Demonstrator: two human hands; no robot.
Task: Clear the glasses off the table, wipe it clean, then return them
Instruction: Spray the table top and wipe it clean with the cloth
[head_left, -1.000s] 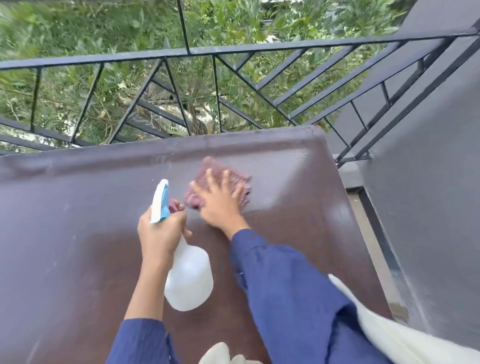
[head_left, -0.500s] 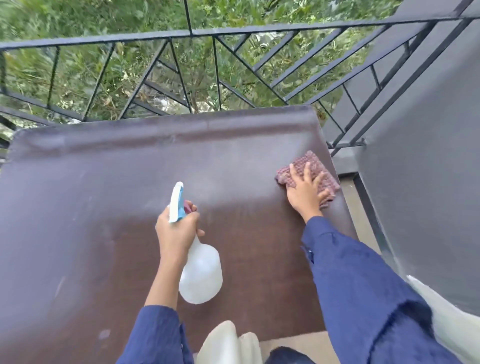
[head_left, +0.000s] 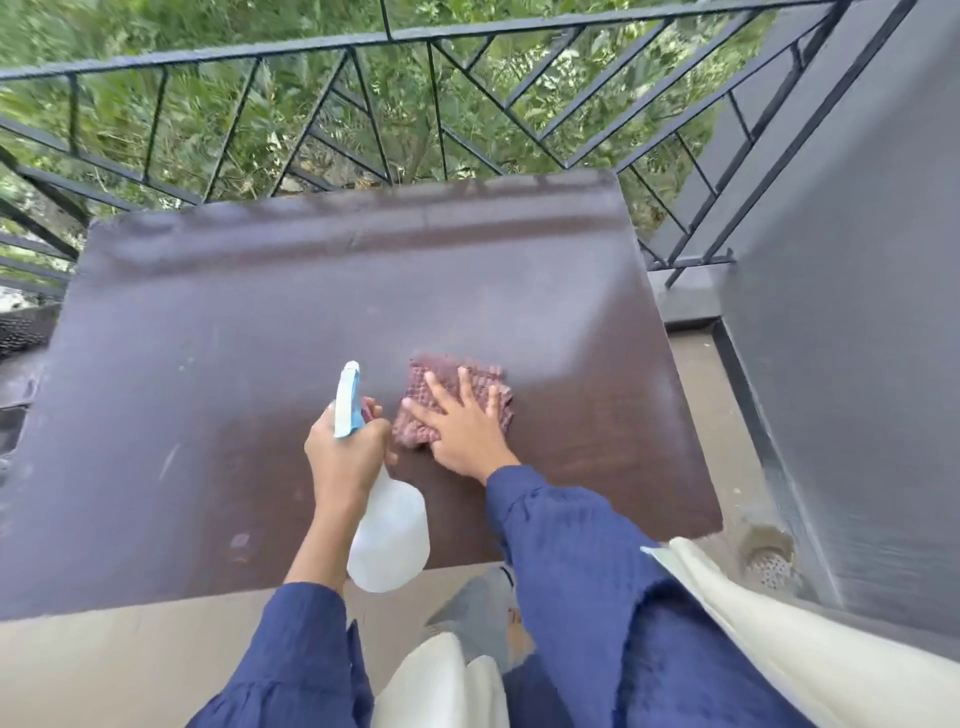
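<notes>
The pink waffle-weave cloth (head_left: 445, 372) lies on the brown tabletop (head_left: 208, 338), a little toward 3 o'clock of its centre. Much of it is hidden under the right hand (head_left: 466, 432), which rests flat on it with straight, spread fingers pointing toward 11 o'clock. What shows looks roughly square, with no clear long axis.

Just beside it at 9 o'clock, the left hand (head_left: 345, 457) is clamped round the neck of a white spray bottle (head_left: 389, 540), covering the trigger. The bottle's long axis runs from 12 to 6 o'clock, with the blue head uppermost and the body toward the near edge. Whether it touches the tabletop cannot be told.

The tabletop's 9 o'clock side is cut off, and the railing (head_left: 363, 41) at 12 o'clock is blurred.
</notes>
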